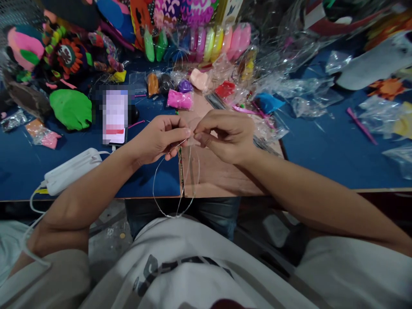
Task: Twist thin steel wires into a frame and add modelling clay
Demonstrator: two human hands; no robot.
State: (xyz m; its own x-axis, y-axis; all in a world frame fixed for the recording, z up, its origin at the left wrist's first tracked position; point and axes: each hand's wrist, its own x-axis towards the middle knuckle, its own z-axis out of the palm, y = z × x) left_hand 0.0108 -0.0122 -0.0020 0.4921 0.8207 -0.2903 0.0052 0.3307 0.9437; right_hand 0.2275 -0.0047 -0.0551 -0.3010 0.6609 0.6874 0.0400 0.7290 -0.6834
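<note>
My left hand point(164, 136) is closed in a pinch on a thin, pale wire-like strand, part of which runs along its fingers. Close by on the right, my right hand point(227, 134) also pinches, its fingertips almost touching the left ones at the strand. From between the hands, the thin wire point(153, 189) hangs in a loose loop past the table's front edge, before the shirt. Whether it is wire or stiff thread is hard to tell. Both hands are above a light wooden board point(212, 178).
A phone point(115, 113) with a lit screen and a white power bank point(74, 169) lie left on the blue table. Behind are a green clay shape point(71, 109), a pink clay pack point(180, 99) and a row of coloured clay packs point(219, 43). Plastic wrappers point(302, 96) litter the right.
</note>
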